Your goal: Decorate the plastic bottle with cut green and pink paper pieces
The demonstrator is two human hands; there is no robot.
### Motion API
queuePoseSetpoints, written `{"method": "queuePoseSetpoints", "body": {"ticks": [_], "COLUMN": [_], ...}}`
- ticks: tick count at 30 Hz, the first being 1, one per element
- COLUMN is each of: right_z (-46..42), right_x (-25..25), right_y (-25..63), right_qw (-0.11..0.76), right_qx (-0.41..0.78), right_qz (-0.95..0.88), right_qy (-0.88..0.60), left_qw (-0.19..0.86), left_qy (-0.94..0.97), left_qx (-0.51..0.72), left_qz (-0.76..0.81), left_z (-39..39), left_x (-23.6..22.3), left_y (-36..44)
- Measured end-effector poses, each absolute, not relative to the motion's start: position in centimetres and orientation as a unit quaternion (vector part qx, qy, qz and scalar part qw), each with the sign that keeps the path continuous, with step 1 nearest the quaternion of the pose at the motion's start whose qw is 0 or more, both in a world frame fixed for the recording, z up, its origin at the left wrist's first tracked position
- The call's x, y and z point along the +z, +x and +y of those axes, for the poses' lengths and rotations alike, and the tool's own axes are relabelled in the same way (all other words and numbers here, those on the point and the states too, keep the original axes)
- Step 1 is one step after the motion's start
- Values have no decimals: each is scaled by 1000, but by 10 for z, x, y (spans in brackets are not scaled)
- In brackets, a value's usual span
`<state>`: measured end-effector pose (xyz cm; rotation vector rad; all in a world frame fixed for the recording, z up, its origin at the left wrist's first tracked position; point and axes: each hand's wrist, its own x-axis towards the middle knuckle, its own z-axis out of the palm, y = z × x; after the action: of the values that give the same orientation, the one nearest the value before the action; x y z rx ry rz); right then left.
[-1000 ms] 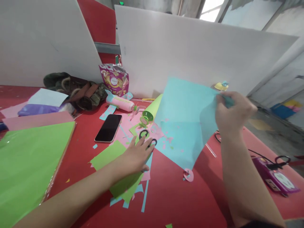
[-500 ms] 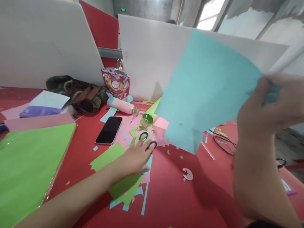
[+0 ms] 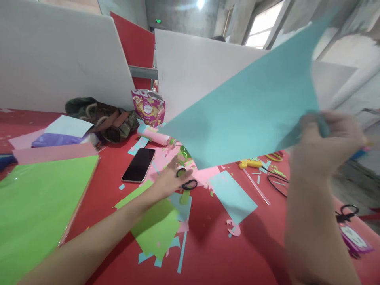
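My right hand [image 3: 329,138] is closed on the lower right edge of a large sheet of blue paper [image 3: 243,103], held up in the air with its upper corner blurred and curving. My left hand [image 3: 170,178] reaches over the table, its fingers around the black-handled scissors [image 3: 189,185]; their blades are hidden. Beneath my left forearm lies a green paper sheet [image 3: 157,229] with blue and pink scraps. A smaller blue paper piece [image 3: 233,196] rests on the red table, to the right of the scissors.
A phone [image 3: 138,165] lies left of the scissors. Farther left is a pack of green paper [image 3: 44,194]. A pink paper-wrapped bottle [image 3: 157,136], a snack bag [image 3: 149,107] and a camouflage bag [image 3: 109,122] are behind. To the right are a yellow glue gun [image 3: 251,164] and its cable.
My right hand has lowered and swung the blue sheet, uncovering the smaller blue piece and the glue gun. My left fingers, spread over the scissors before, have drawn in around the handles.
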<state>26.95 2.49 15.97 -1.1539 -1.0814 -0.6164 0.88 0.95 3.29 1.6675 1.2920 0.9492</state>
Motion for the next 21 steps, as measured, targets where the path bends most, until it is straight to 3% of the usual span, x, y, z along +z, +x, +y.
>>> {"method": "queuePoseSetpoints", "body": {"ticks": [6, 10, 21], "right_z": [48, 56, 66], "right_x": [136, 127, 109], "right_y": [270, 270, 273], "right_qw": [718, 719, 663], "right_qx": [40, 246, 295], "right_qz": [-419, -341, -363], "right_qy": [-554, -553, -585], "left_qw": [512, 492, 570], "left_qy": [449, 395, 372], "left_qx": [489, 500, 535], "left_qz": [545, 594, 501], "left_z": [16, 23, 23], "left_x": [50, 43, 38], "left_y": [6, 1, 5]}}
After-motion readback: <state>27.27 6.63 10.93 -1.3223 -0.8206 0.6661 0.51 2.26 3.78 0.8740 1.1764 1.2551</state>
